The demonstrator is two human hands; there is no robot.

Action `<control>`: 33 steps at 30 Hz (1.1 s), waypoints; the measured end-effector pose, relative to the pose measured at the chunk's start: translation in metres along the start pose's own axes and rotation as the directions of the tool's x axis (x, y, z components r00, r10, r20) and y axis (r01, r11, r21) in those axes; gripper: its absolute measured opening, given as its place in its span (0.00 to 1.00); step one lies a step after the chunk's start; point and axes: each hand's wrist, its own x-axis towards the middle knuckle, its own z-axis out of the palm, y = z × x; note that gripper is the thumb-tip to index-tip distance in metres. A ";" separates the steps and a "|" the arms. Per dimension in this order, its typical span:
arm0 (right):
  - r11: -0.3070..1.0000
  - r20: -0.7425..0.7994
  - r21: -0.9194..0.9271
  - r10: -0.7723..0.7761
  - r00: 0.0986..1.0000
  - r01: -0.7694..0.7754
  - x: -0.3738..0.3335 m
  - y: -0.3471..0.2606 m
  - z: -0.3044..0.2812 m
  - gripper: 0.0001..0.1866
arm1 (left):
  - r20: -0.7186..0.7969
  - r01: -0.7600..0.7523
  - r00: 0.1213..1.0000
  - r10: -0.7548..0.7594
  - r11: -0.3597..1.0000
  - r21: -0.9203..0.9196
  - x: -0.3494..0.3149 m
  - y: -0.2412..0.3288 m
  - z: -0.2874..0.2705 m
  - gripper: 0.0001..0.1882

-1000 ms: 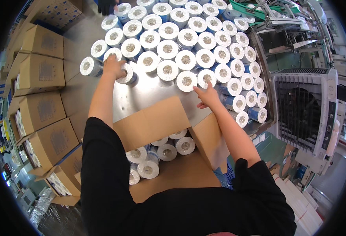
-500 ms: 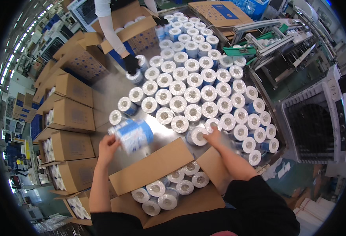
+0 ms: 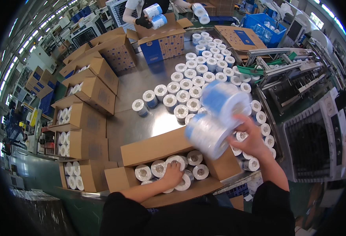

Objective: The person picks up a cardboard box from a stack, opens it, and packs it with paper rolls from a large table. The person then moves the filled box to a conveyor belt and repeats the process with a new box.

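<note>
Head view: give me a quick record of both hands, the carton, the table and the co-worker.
Left hand: touching a roll in the open carton
Right hand: holding two blue-and-white rolls, motion-blurred
Carton contents: several white-ended rolls
Metal table: upright rolls, mostly toward the right
Left side: row of open cartons holding rolls
Co-worker's gloved hand: two more rolls

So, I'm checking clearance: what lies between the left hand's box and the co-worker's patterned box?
Metal tabletop and several upright rolls on it, in the head view.
</note>
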 end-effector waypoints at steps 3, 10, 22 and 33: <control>0.982 0.481 -0.082 -0.112 0.870 0.172 -0.030 -0.025 0.038 0.33 | -0.192 -0.043 0.940 -0.281 0.461 -0.886 0.018 0.001 0.021 0.26; 0.907 0.719 -0.421 0.310 0.623 0.034 -0.087 0.035 0.133 0.27 | 0.046 0.040 0.998 -0.038 0.998 -0.042 -0.020 -0.009 0.039 0.23; 0.963 0.179 -0.108 0.261 0.949 -0.245 -0.096 0.074 0.152 0.08 | -0.200 0.189 0.894 -0.402 0.741 -0.645 0.172 -0.132 -0.069 0.18; 0.028 -0.203 0.343 0.978 -0.045 -0.939 -0.146 0.279 0.059 0.54 | 0.041 0.465 0.884 -0.465 0.885 0.023 0.298 -0.150 0.069 0.32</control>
